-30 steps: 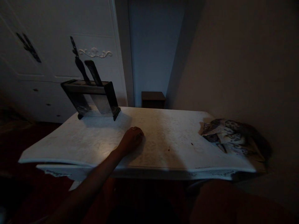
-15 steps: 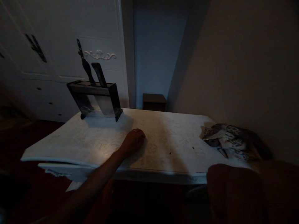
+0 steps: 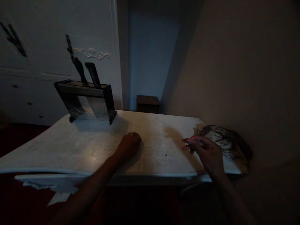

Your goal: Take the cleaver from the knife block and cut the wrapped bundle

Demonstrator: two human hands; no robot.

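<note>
My left hand (image 3: 130, 144) rests on the white patterned tabletop (image 3: 150, 125), fingers curled in and a ring on one of them. Whether anything is inside it is hidden. Above the right part of the table is my right hand (image 3: 208, 152), thumb and fingertips brought together in a pinch. Anything between those fingertips is too small and dark to name. A small dark speck (image 3: 166, 155) lies on the tabletop between the two hands. Behind the right hand, a crumpled patterned cloth (image 3: 221, 132) sits at the table's right end.
A black-framed knife block (image 3: 83, 90) with two dark handles upright in it stands at the table's back left. Beyond are white cabinets (image 3: 93, 28) and a small brown box-like unit (image 3: 148, 101). A wall (image 3: 229, 78) borders the right side.
My right hand has come from the dark lower right to over the table. Of two specks, the right one no longer shows. My left hand stays put while the view shifts slightly right.
</note>
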